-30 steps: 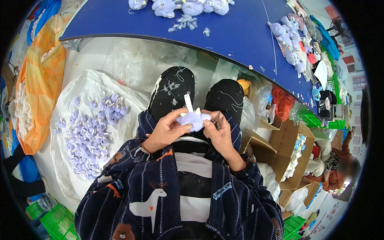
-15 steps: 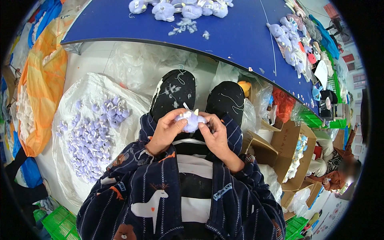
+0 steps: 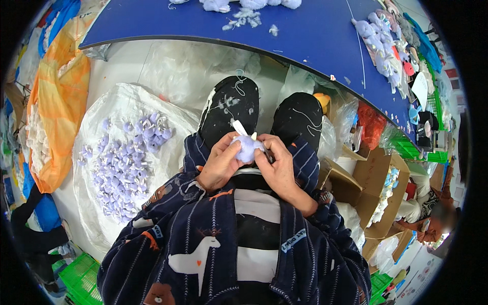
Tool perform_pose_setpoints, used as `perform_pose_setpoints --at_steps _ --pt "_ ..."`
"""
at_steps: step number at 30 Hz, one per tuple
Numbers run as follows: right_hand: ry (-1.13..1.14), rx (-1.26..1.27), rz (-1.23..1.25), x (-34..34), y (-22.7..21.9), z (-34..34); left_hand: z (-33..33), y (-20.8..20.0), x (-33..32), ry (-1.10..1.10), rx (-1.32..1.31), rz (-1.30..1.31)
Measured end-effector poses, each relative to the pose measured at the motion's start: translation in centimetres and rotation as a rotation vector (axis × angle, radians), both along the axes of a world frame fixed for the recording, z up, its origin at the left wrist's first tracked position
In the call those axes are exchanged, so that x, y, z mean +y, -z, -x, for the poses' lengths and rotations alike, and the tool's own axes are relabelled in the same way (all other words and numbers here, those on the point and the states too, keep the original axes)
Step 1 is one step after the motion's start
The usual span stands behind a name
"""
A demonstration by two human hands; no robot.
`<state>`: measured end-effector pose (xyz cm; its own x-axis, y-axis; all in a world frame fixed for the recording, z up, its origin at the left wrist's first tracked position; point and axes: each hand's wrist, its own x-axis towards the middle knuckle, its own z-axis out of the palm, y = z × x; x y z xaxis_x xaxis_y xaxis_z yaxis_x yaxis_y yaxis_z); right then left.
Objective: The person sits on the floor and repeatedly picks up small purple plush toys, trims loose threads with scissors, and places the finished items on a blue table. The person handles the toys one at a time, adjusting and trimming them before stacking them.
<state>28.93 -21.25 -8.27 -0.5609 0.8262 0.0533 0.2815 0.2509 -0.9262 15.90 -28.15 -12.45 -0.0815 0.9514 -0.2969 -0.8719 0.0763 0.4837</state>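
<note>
Above my lap, a small lavender plush toy is held between both hands. A white tag and a small pale yellow point stick up from its top. My left hand is closed round the toy's left side, thumb on its front. My right hand pinches the right side with thumb and fingers. Something dark and thin shows between the right fingers; I cannot make out what it is. Many similar lavender pieces with white tags lie heaped on a white sack at my left.
Ahead stands a blue table with lavender plush toys and fluff on it. Open cardboard boxes stand at right, near a seated person. An orange sack and a green crate are at left.
The whole view has shifted slightly, with the table edge higher now. The plush toy has been turned in my hands, its white tag now standing more upright. Both hands keep their hold.
</note>
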Motion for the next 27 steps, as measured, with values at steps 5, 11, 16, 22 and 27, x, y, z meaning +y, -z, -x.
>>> perform_pose_setpoints --at_steps 5,11,16,22,27 --pt "-0.025 0.031 0.054 0.0 0.5 0.1 0.2 1.2 -0.2 -0.009 0.161 0.049" --pt "-0.112 -0.092 0.016 1.3 0.4 0.0 0.8 1.0 0.2 0.076 0.714 -0.062" --pt "-0.139 -0.171 0.123 1.6 0.4 -0.4 1.6 -1.3 0.4 0.229 0.613 -0.155" --pt "-0.104 -0.073 0.249 1.2 2.4 -0.9 2.4 -1.7 -0.7 0.264 0.552 -0.119" --pt "-0.128 -0.121 0.187 1.0 2.2 -0.8 2.4 -1.6 -1.2 0.330 0.617 -0.090"
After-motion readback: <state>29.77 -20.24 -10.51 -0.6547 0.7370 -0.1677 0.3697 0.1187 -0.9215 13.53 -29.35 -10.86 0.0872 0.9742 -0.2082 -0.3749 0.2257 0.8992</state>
